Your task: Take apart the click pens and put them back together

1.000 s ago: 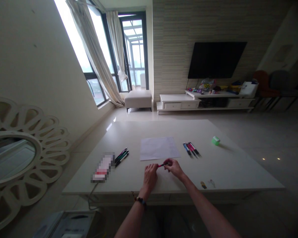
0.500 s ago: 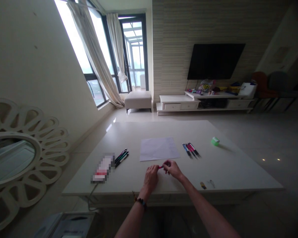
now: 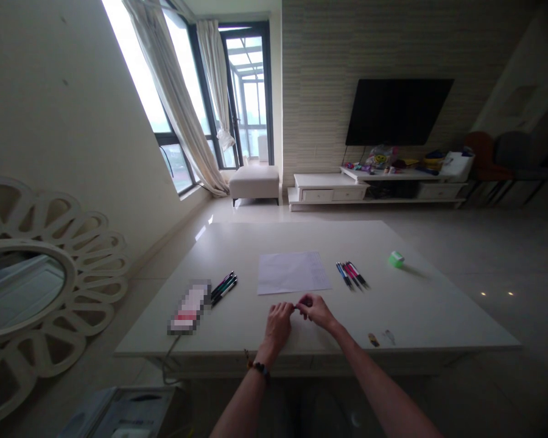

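Both of my hands meet over the near middle of the white table, just in front of a sheet of paper (image 3: 293, 274). My left hand (image 3: 279, 322) is closed round a pen (image 3: 295, 306), of which only a short dark bit shows between the hands. My right hand (image 3: 316, 311) pinches the end of that pen with thumb and fingers. Most of the pen is hidden in the fingers. Several pens (image 3: 351, 275), blue, pink and black, lie right of the paper. More dark pens (image 3: 224, 289) lie on the left.
A blurred-out phone-like object (image 3: 190, 308) with a cable lies at the table's left. A small green container (image 3: 396, 260) stands at the right. Two small items, one yellowish (image 3: 373, 339) and one clear (image 3: 388, 336), lie near the front edge. A round-framed mirror (image 3: 68, 267) stands at far left.
The pink part of the pen that showed between my hands is now covered, and only a dark bit shows. My hands have barely moved.
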Motion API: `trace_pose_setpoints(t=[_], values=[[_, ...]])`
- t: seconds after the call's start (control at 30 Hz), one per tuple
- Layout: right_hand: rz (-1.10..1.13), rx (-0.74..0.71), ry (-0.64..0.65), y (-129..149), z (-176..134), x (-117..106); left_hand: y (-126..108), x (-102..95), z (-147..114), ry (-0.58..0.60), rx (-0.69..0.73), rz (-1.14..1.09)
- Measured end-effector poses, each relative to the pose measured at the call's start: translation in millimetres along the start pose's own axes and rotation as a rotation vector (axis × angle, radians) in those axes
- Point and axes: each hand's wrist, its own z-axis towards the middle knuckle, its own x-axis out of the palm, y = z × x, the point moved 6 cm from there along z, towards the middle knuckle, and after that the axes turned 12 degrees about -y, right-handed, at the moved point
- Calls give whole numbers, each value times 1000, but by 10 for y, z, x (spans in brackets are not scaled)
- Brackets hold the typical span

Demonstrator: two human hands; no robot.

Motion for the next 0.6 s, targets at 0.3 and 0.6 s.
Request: trace_pose_setpoints(t=[0.3, 0.6], values=[[-32, -19, -20, 20, 3, -5, -51, -62, 0, -16, 6, 6], [37, 34, 5, 13, -11, 0, -25, -31, 10, -38, 1, 6]])
